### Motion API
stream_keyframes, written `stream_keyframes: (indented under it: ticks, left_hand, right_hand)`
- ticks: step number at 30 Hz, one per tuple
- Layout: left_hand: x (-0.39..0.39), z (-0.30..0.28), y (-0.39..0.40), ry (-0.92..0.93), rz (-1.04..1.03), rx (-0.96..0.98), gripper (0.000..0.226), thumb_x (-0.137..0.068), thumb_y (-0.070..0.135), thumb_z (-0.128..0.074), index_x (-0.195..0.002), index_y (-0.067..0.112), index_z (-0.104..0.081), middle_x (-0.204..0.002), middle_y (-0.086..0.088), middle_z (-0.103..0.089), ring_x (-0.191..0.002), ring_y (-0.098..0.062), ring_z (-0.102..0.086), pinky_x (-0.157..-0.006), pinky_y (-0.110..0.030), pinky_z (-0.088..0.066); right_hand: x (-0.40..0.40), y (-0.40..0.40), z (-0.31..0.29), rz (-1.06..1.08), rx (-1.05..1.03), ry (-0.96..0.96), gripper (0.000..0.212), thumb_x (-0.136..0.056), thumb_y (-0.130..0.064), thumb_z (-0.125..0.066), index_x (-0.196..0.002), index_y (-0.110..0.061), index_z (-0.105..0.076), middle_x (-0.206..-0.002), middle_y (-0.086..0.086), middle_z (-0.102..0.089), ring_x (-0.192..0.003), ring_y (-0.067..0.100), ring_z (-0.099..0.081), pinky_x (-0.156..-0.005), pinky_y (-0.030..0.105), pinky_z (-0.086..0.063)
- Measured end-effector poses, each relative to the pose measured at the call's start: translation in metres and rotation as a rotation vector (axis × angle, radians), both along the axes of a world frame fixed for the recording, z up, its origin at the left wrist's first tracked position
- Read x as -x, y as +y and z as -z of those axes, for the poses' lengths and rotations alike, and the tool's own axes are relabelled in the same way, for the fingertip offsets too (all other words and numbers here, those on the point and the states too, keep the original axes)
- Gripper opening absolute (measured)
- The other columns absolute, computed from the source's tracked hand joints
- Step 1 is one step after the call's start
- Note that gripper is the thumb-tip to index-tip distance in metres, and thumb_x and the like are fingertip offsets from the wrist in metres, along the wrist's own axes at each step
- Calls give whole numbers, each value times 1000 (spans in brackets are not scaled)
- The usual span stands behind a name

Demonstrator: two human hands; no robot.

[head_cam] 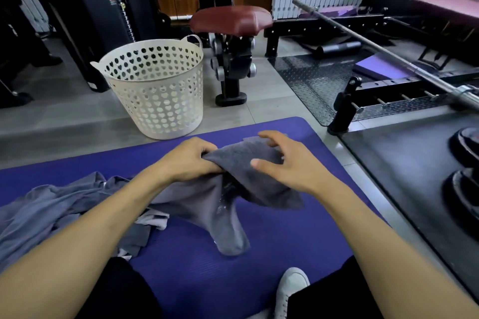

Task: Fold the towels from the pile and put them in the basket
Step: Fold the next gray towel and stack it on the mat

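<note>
A grey towel (241,189) hangs above the purple mat (259,254), its lower corner drooping onto the mat. My left hand (189,160) grips the towel's upper left edge with curled fingers. My right hand (290,160) hovers over the towel's right part with fingers spread and relaxed, thumb over the cloth. The pile of grey-blue towels (51,212) lies on the mat at the left, partly under my left forearm. The white basket (158,90) with heart-shaped holes stands on the floor beyond the mat, upper left of my hands.
A dark red gym seat (230,21) on a black stand rises behind the basket. A barbell (383,54) and black rack lie at the right, with a black platform (414,163) and weight plates beside the mat. My white shoe (293,290) rests on the mat.
</note>
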State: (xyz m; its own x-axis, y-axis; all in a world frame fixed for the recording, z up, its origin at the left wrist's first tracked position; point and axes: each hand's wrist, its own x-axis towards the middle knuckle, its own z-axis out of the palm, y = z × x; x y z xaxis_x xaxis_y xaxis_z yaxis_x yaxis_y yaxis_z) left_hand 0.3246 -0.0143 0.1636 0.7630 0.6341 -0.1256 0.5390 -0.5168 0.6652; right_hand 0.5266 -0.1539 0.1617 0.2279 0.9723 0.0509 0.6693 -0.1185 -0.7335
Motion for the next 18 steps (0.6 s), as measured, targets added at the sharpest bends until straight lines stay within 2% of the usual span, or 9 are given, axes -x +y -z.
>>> stream_keyframes:
  ticks: [2,3,5,7,10,12,15,18]
  left_hand:
    - [1,-8,-7,1,-6,58,35,-81,23,-75,-66,1,-53,-57,2,-43,-56,-7,-36,-52,-20,-32]
    - [3,-13,-11,7,-8,94,35,-81,23,-75,-67,0,-54,-58,1,-43,-56,-7,-36,-52,-20,-31]
    - [7,-20,-15,19,10,163,30,-80,27,-77,-75,1,-64,-61,-5,-52,-59,-8,-44,-57,-23,-37]
    - [11,-23,-16,6,13,225,22,-78,29,-80,-82,9,-73,-75,-13,-68,-67,-9,-56,-65,-30,-47]
    - [17,-18,-14,-27,53,359,27,-75,35,-83,-93,16,-75,-97,-12,-74,-91,-21,-70,-85,-40,-54]
    - [20,-10,-8,-7,59,400,30,-78,34,-82,-99,15,-73,-102,-11,-74,-101,-28,-70,-92,-43,-54]
    - [25,5,0,152,79,242,24,-85,39,-75,-94,16,-73,-96,-4,-74,-93,-23,-70,-90,-43,-54]
    - [26,4,4,136,7,174,24,-88,34,-72,-88,11,-73,-79,-5,-69,-69,-7,-57,-69,-28,-49]
  right_hand:
    - [12,3,0,-90,-35,60,64,-84,-41,-75,-141,-37,-46,-120,-21,-59,-111,2,-56,-94,19,-46]
    - [17,6,0,-121,-52,67,60,-84,-39,-76,-139,-38,-50,-116,-24,-61,-109,0,-57,-93,18,-47]
    - [24,11,0,-161,-71,35,38,-86,-28,-75,-123,-30,-66,-95,-30,-64,-97,-4,-61,-83,12,-47]
    - [28,14,-3,-195,-86,9,13,-89,-16,-70,-101,-22,-74,-80,-28,-65,-84,-5,-62,-75,11,-45]
    - [26,13,-11,-137,-177,89,24,-88,-3,-63,-86,-26,-71,-82,-19,-69,-83,-3,-63,-75,10,-45]
    - [20,10,-18,-103,-222,208,24,-88,2,-60,-87,-18,-72,-84,-7,-73,-83,4,-65,-76,16,-50]
    - [14,6,-21,-43,-225,262,18,-90,2,-60,-90,-11,-73,-85,2,-73,-83,13,-67,-77,24,-51]
    - [3,9,-10,97,-146,0,19,-89,-6,-61,-95,-22,-69,-98,-5,-71,-99,15,-64,-80,17,-44]
